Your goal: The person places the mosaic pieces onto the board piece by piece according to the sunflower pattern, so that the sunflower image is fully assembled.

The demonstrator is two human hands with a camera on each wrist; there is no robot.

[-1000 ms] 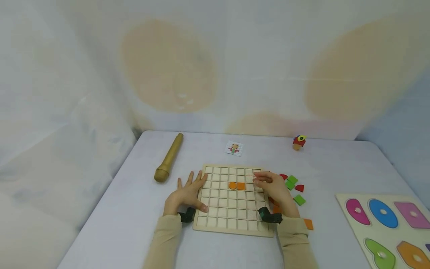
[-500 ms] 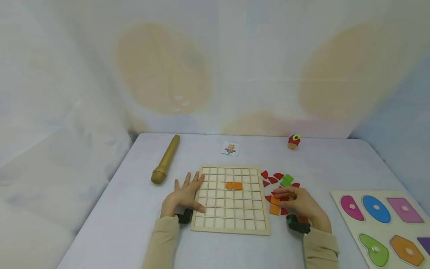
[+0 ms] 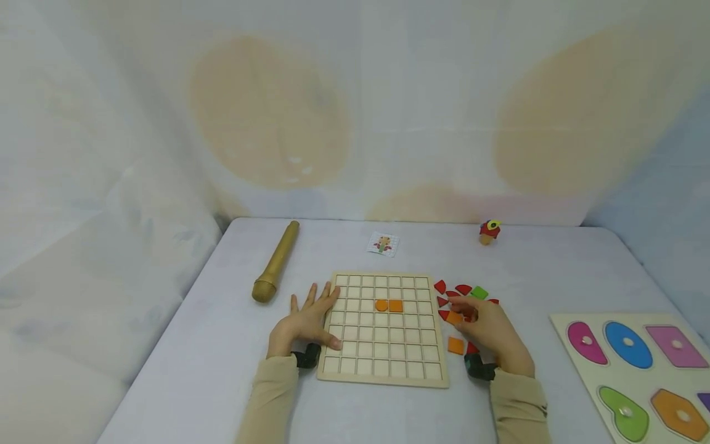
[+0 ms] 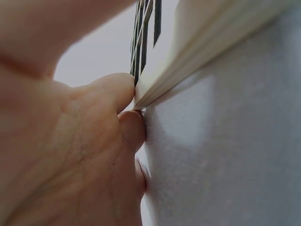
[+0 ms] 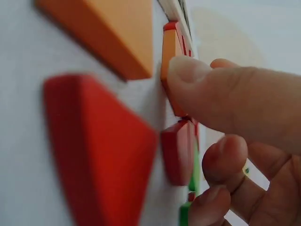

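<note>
My left hand (image 3: 307, 322) lies with spread fingers along the left edge of a wooden grid board (image 3: 383, 380), its thumb on the board's rim. An orange round tile (image 3: 381, 305) and an orange square tile (image 3: 395, 306) sit side by side in the grid. Right of the board, my right hand (image 3: 490, 327) is over a loose pile, its thumb touching another orange square tile (image 5: 171, 94). The index fingertip appears apart from that tile. Around it lie red tiles (image 3: 463, 288), a green tile (image 3: 480, 293) and a further orange square (image 3: 456, 345). The palm hides part of the pile.
A small pattern card (image 3: 383, 244) lies behind the board. At the back left rests a gold microphone-shaped stick (image 3: 276, 262); a red and yellow toy figure (image 3: 489, 232) stands at the back right. A knobbed shape puzzle (image 3: 601, 382) occupies the right side.
My right hand went from the board's right side to the pile. Over the last half second an orange square and a red tile shifted away from me. The left hand stayed put.
</note>
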